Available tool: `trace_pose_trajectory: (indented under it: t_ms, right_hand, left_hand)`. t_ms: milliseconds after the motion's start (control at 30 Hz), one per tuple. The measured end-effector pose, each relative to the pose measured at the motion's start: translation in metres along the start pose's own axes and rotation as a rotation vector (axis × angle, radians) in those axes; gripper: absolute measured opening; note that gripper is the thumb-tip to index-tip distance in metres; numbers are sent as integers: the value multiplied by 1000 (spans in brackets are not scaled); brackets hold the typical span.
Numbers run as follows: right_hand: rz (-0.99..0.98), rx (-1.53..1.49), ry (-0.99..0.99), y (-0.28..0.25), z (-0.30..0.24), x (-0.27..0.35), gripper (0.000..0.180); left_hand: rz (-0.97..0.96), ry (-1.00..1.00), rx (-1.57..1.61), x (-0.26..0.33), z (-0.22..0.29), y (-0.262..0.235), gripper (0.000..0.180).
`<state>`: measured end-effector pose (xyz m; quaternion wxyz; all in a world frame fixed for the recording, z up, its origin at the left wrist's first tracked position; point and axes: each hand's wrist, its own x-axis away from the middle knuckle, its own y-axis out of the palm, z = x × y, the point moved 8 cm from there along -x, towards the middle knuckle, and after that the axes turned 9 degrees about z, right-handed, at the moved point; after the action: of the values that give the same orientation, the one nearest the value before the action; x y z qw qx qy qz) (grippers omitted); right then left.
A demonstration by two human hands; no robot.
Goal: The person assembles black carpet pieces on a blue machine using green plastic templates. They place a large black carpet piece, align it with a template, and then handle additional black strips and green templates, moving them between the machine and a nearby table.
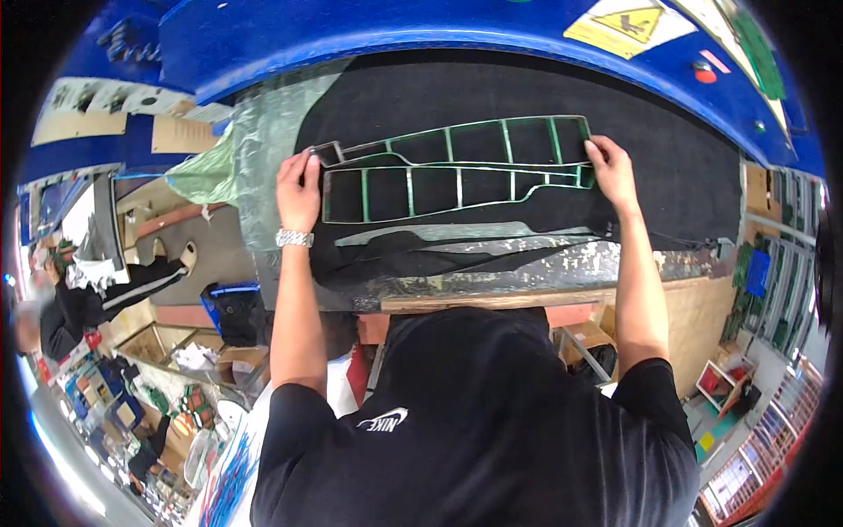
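Two long, tapered cutting dies of thin green metal strip with cross bars lie side by side on black fabric (667,123). The far die (449,145) narrows toward the left, the near die (409,192) toward the right. My left hand (298,186) pinches the narrow left end of the far die between thumb and fingers. At the right, my right hand (612,171) is closed on the wide end of the far die, beside the tip of the near one. Part of its fingers is hidden. Both dies rest flat, nearly touching along their middle.
A blue machine beam (395,57) with a yellow warning sign (628,22) and a red button (704,72) spans the far side. Cut fabric strips (421,263) lie along the near edge. Green plastic sheeting (206,171) hangs at left; another person (88,299) is beyond.
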<state>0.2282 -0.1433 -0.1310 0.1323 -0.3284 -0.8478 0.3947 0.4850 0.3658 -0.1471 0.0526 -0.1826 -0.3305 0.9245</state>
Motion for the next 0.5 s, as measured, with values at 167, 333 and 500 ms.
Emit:
trace_pose_trajectory:
  t_ms: [167,333,500]
  right_hand:
    - [-10,-53,53,3,7,3,26]
    - [-3,-111,62,2,9,5,26]
    - [7,-120,36,1,8,5,25]
  left_hand:
    - [-38,-141,75,-1,0,5,34]
    - [-65,-143,-15,-1,-1,6,37]
    - [-41,-125,-21,-1,1,6,36]
